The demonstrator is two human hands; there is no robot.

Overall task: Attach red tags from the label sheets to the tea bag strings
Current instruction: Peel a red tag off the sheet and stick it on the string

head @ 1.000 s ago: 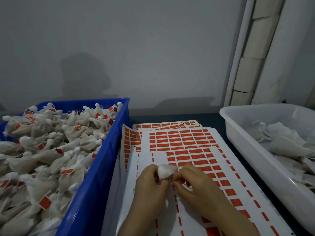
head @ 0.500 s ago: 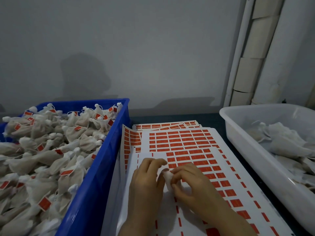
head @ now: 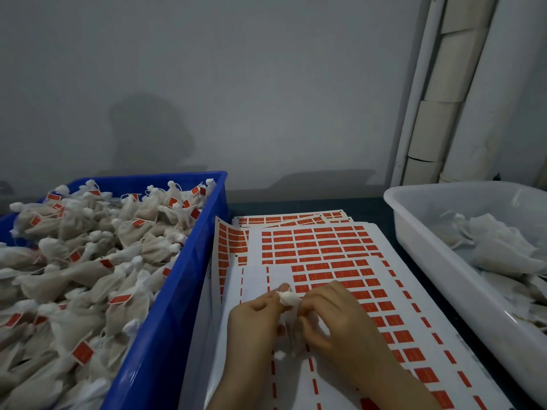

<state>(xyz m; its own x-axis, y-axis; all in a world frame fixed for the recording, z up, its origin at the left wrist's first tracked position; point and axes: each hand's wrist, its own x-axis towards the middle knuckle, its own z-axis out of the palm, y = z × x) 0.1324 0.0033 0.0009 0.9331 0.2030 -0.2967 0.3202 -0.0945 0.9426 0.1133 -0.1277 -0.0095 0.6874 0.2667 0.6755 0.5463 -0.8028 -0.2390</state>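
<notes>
Over the sheet (head: 254,279), the left hand (head: 251,321) has curled its fingers (head: 270,300) back in. With the right hand (head: 337,318) it pinches the bag (head: 287,298), likely still tagging the string.

A dark tabletop (head: 381,208) carries a blue crate (head: 165,321), stacked label sheets (head: 322,247) and a white tub (head: 444,261).

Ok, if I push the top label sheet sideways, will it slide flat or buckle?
The top label sheet probably buckles: it looks paper-thin, and a neighbouring sheet curls up against the blue crate. Likely slides easily, lying loose on a stack. Left hand and right hand grip a tea bag over it, maybe pinning it.
</notes>
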